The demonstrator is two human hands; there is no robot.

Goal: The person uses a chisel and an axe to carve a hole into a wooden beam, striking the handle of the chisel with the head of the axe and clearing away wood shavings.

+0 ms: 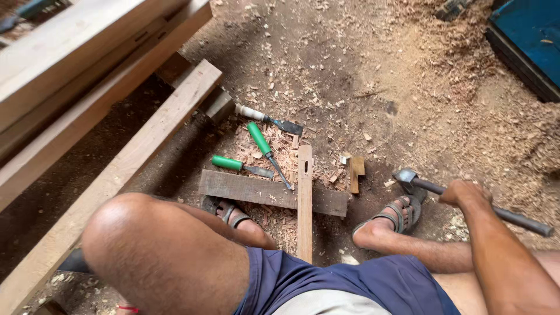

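Note:
My right hand [464, 192] grips the dark handle of a hammer [408, 178], whose metal head hangs just above my right sandalled foot [402, 213]. My left hand is out of sight; only my left knee [146, 245] fills the lower left. Between my feet a narrow wooden strip [304, 198] with a small slot near its far end lies across a dark flat board [256, 189]. Beyond it lie two green-handled chisels [259, 140] [230, 164] and a white-handled chisel [262, 118] among wood chips.
Long pale planks [116, 169] slant across the left side, with stacked timber [70, 52] behind. A small wood offcut [356, 172] lies right of the strip. A blue box [528, 41] sits at the top right. Sawdust and shavings cover the dirt floor.

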